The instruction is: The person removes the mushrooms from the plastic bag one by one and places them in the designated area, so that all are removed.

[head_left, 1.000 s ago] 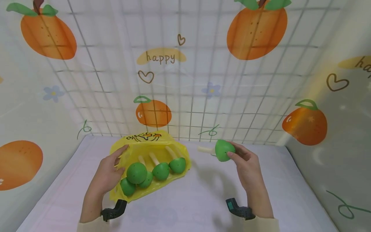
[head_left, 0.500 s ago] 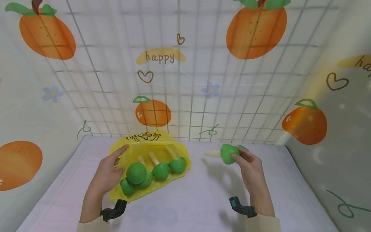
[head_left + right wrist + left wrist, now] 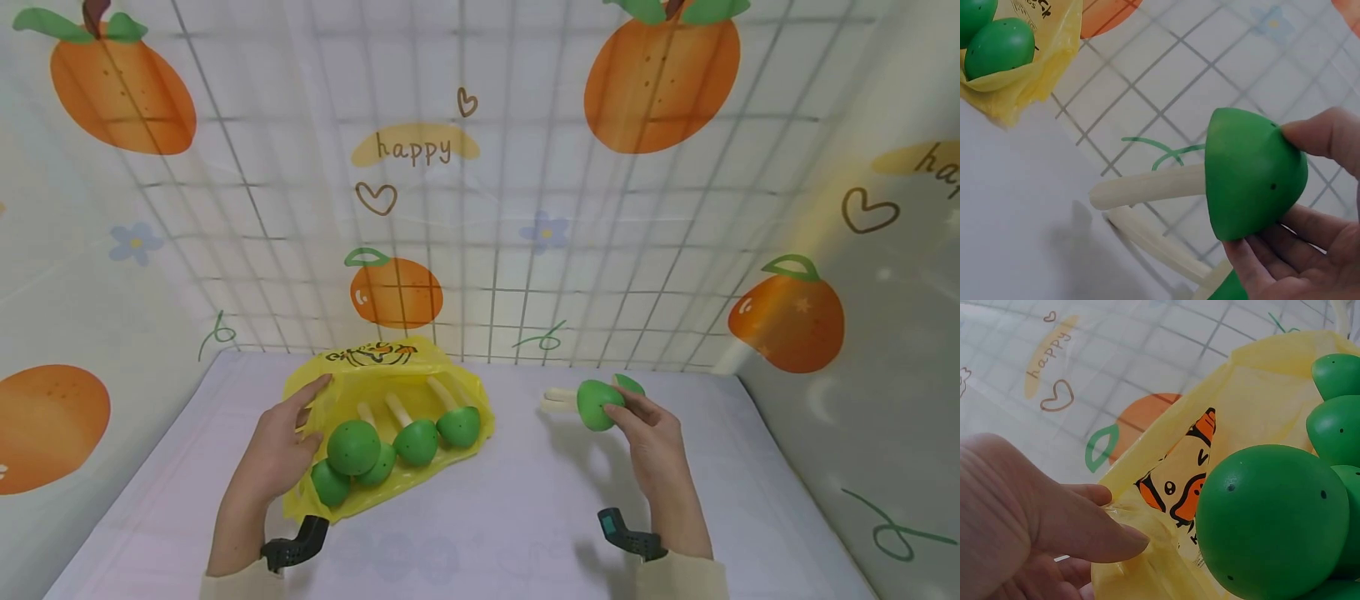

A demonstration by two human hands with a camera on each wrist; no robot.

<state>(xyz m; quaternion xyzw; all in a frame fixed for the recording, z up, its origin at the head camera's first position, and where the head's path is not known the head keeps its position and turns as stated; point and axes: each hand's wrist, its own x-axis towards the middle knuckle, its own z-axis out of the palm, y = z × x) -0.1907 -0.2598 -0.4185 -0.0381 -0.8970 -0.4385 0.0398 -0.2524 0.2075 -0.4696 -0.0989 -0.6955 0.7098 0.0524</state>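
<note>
Your left hand (image 3: 281, 446) pinches the bag (image 3: 405, 379), your right hand (image 3: 656, 437) a mushroom (image 3: 597, 406). It half hides another mushroom (image 3: 630, 384) near the table's (image 3: 742, 500) far edge.

A lane of bare table (image 3: 517, 500) runs between the yellow bag (image 3: 375, 379) and my right hand (image 3: 652, 433), wide enough for a hand to pass; only the stem of the mushroom I hold (image 3: 600, 406) juts toward it. Just past that one, a second mushroom (image 3: 630, 383) crowds the space by my fingers. The patterned sheet (image 3: 510, 292) closes off the back. Outside my right wrist, open table reaches to the side sheet (image 3: 885, 417). My left hand (image 3: 277, 446) takes up the bag's left edge, and five green caps (image 3: 416, 442) bar its near side.
</note>
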